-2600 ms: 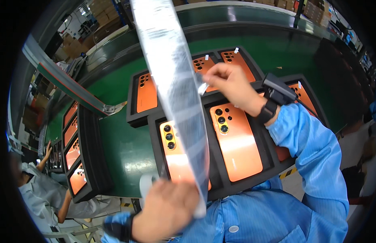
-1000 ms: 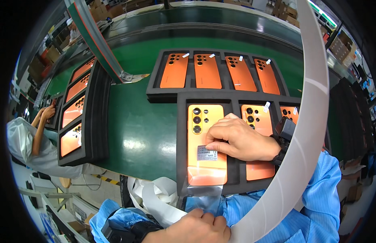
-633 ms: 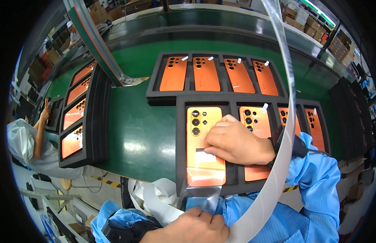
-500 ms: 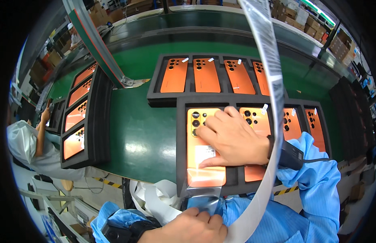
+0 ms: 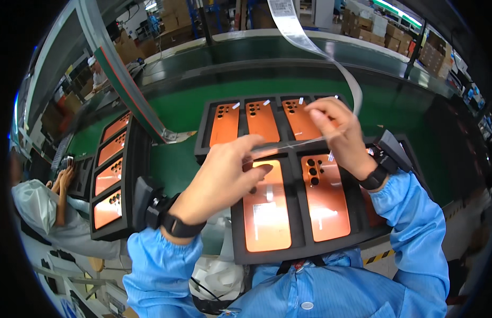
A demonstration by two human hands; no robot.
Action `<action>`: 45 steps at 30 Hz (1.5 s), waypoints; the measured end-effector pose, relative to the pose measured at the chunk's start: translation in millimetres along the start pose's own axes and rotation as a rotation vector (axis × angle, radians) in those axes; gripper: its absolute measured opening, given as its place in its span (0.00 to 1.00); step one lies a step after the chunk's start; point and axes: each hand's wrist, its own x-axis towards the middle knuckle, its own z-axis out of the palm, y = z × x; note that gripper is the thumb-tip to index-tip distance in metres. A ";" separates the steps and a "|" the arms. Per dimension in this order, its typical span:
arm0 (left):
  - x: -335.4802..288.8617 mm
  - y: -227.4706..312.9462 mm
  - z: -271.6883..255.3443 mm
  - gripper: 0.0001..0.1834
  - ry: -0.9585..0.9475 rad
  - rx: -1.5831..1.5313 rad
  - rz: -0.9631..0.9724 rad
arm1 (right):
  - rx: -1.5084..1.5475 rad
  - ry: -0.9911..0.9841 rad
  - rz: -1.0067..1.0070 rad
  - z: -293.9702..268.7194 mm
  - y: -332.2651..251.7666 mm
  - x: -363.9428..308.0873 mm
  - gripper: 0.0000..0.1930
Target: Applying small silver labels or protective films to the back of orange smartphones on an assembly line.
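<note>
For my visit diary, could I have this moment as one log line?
clear film: between left hand and right hand; underneath: orange smartphones in black foam trays; beyond: curved label strip

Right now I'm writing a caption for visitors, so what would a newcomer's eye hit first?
Probably the glossy orange phones, lying in black foam trays on the green surface. Next, above the nearest tray, a thin clear film spans the gap between the left hand and right hand. Beyond them, a pale strip curls down from the top edge.
</note>
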 end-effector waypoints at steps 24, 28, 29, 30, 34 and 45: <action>-43.5 17.6 45.6 0.22 0.019 -1.349 -0.415 | -0.088 -0.085 -0.645 24.5 -52.2 -47.4 0.15; -39.3 22.4 51.8 0.23 0.083 -1.366 -0.413 | -0.174 0.014 -0.743 24.4 -49.7 -49.6 0.15; -38.3 23.3 52.9 0.23 0.081 -1.365 -0.414 | -0.175 0.015 -0.741 23.2 -48.9 -50.3 0.15; -36.7 23.5 53.8 0.23 0.096 -1.386 -0.423 | -0.196 0.035 -0.783 21.8 -47.4 -50.5 0.15; -29.9 29.3 55.4 0.25 0.101 -1.421 -0.442 | -0.200 0.070 -0.899 13.7 -42.7 -49.7 0.14; 34.8 37.7 21.8 0.25 0.066 -0.918 -0.216 | -0.131 0.108 -0.523 -70.9 -34.8 -36.0 0.19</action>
